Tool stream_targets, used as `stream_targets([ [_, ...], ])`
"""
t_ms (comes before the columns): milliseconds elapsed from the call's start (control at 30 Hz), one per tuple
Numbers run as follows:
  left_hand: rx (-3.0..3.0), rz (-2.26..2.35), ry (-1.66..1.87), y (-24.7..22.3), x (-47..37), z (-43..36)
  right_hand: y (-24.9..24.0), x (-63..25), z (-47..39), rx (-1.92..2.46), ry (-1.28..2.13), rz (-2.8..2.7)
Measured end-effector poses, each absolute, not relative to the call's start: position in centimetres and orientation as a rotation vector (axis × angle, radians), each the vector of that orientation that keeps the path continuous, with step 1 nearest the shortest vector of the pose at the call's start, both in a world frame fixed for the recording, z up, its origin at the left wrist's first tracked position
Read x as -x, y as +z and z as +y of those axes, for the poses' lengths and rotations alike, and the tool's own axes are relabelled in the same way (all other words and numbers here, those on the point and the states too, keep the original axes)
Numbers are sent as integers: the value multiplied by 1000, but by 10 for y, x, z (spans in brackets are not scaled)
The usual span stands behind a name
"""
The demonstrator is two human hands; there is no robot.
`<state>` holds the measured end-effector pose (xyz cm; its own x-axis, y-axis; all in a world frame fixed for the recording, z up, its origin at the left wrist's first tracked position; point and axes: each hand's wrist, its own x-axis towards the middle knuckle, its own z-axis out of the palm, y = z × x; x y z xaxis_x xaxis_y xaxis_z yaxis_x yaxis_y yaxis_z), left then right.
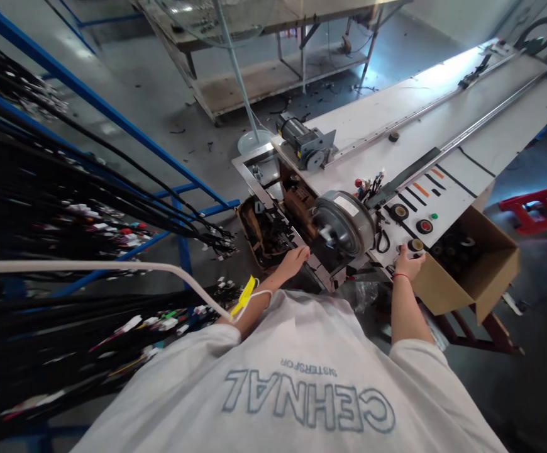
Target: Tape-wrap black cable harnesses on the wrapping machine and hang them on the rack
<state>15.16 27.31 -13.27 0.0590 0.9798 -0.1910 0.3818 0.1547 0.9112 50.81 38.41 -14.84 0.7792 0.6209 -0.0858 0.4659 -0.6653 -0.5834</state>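
My left hand (296, 259) is closed, fingertips together at the near edge of the machine's metal frame (319, 267). What it pinches, if anything, is too small to make out. On the right, my right hand (408, 264) has its fingers around a roll of tape (415, 245) at the white table's near edge. Between my hands stands a large round metal wheel housing (342, 221). Black-handled scissors (383, 239) lie just right of it. Further tape rolls, one with a dark core (400, 212) and one with a red centre (424, 226), rest on the table.
An open cardboard box (495, 267) holding dark rolls stands right of my right hand. Left, bundles of black cables (89, 170) hang on a blue rack (113, 123). A motor (297, 131) sits on the long white table (372, 113). A red plastic stool (542, 207) is far right.
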Motion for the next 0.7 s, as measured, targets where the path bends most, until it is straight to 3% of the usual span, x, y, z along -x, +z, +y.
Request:
stream_targets([
  [267, -1484, 1426, 781, -146, -148, 280, -152, -509, 384, 2423, 359, -843],
  [467, -1378, 1545, 482, -182, -101, 242, -148, -507, 383, 2423, 376, -838],
  [700, -1288, 1677, 703, -161, -82, 193, -138, -502, 380, 2413, 431, -799],
])
